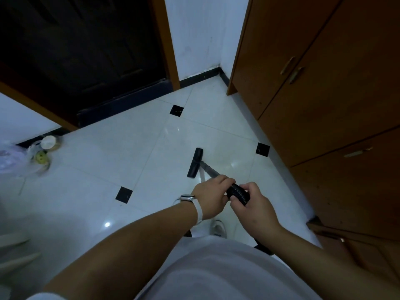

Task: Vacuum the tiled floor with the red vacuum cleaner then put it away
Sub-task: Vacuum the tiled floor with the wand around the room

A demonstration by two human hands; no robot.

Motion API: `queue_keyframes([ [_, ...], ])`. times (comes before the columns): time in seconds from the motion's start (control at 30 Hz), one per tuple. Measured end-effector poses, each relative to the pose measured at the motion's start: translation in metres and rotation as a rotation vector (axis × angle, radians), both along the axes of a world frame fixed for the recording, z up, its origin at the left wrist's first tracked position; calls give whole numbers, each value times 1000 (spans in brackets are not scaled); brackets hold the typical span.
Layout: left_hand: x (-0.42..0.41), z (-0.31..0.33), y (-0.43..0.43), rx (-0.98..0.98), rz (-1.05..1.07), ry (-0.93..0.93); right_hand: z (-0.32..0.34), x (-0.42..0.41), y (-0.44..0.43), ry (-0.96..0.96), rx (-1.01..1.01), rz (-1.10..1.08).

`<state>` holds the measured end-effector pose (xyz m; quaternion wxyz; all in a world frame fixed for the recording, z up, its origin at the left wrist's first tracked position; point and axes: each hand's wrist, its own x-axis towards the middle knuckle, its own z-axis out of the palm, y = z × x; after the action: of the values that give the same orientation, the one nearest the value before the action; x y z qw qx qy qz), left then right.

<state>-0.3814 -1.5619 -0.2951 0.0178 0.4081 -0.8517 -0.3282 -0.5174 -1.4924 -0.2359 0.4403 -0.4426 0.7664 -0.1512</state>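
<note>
I observe both hands gripping the wand [211, 171]: left hand [211, 197] nearer the nozzle [195, 163], right hand [252, 205] on the hose [238, 193]. Nozzle lies ahead on the floor [121, 148].

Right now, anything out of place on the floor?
Yes: a crumpled plastic bag and two small round containers lie loose on the tiles by the left wall, blurred. The nozzle sits flat; nothing spilled.

To your right stands a brown wooden cabinet [313, 94], doors closed, with brass handles [292, 69]. Ahead of you, a dark door [86, 50]. At your left, a plastic bag [13, 159] lies beside a round tub [48, 142].
</note>
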Motion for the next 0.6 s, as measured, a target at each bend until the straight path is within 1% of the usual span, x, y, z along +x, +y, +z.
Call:
queue_keyframes([
  [0.43,122,-21,-101,25,51,40,-13,121,-110,-69,85,-37],
  [0.6,156,-33,-125,28,100,129,-21,157,-143,-54,102,-63],
])
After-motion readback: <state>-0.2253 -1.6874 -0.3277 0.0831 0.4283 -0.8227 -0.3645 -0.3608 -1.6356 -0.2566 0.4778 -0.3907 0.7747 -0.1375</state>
